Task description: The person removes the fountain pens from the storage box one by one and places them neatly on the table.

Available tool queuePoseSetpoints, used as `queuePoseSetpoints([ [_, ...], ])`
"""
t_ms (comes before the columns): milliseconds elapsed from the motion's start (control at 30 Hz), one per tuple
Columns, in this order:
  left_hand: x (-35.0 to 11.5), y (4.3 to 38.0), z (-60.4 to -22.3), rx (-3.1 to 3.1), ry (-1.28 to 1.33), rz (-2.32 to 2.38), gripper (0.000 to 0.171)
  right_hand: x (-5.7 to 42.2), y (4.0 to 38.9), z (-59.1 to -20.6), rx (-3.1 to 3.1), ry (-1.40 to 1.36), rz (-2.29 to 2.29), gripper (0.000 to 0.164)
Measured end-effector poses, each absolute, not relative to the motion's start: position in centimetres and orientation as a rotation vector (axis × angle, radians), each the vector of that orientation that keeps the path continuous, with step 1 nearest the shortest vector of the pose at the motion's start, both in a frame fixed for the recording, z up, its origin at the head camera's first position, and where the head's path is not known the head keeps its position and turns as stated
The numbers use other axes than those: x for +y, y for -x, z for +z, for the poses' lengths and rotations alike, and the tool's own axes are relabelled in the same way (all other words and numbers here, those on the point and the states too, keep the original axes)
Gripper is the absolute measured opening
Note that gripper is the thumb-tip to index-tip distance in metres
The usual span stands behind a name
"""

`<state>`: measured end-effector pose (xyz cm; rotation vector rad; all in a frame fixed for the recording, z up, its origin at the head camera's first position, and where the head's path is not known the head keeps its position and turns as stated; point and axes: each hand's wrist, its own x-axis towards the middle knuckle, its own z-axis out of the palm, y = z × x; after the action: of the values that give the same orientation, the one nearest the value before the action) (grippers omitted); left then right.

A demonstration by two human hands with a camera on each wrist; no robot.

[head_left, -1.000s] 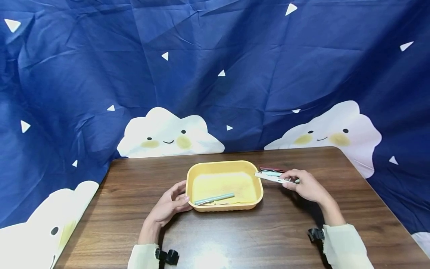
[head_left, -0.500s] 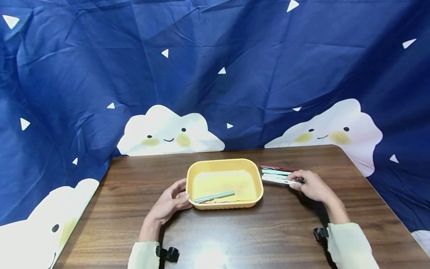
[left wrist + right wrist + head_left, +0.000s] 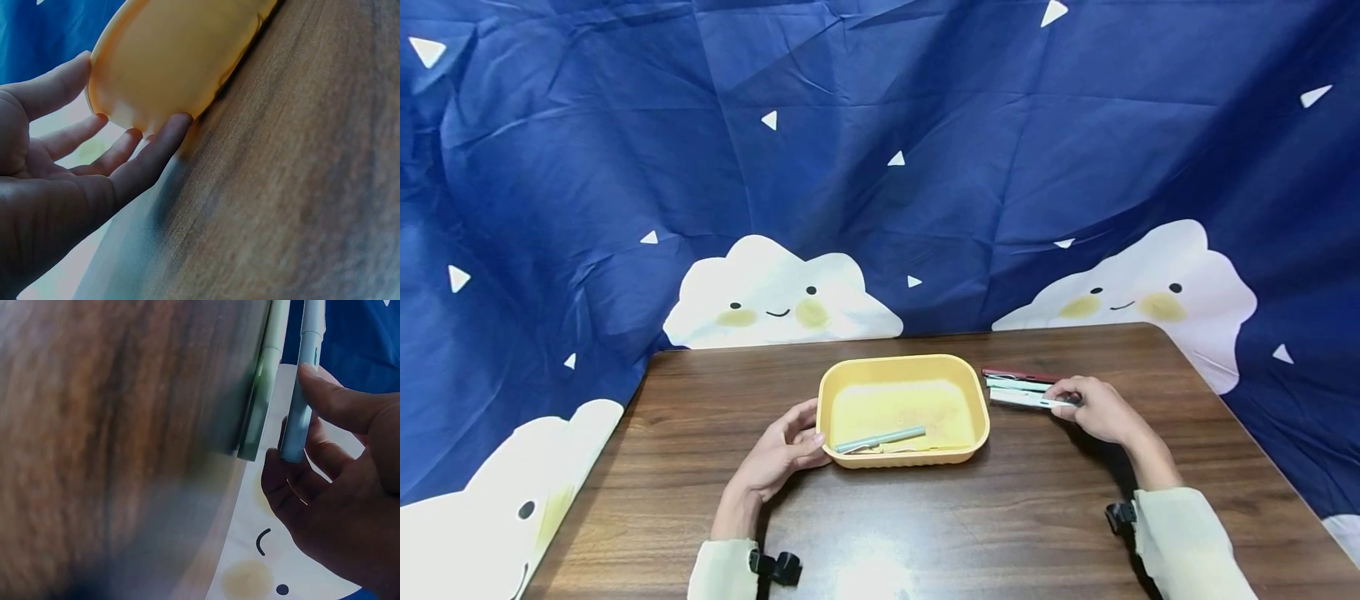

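Note:
My left hand touches the left outer wall of a yellow rectangular tray; its fingertips and thumb rest against that side in the left wrist view. Inside the tray lie a teal pen and a yellow pen. To the right of the tray, my right hand pinches a white pen near its right end, thumb on one side and fingers on the other. In the right wrist view this pen looks pale blue. Just behind it lies a mint green pen, and farther back a red pen.
The brown wooden table carries the tray and pens. Behind it hangs a blue cloth printed with white clouds. A black strap device sits on my left wrist, another on my right.
My right hand has drawn the white pen rightward from the tray's right rim and brought it down alongside the green pen. My left hand and the tray stay in place.

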<state>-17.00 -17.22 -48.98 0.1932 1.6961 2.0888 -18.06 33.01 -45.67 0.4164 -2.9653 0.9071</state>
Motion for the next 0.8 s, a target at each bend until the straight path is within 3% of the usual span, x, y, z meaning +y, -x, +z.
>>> queuePoseSetpoints([
  [800,-17.2,17.1,-49.0,1.693,-0.187,2.085,0.065,33.9,19.7,-46.7,-2.991,-0.378,0.882,0.013],
])
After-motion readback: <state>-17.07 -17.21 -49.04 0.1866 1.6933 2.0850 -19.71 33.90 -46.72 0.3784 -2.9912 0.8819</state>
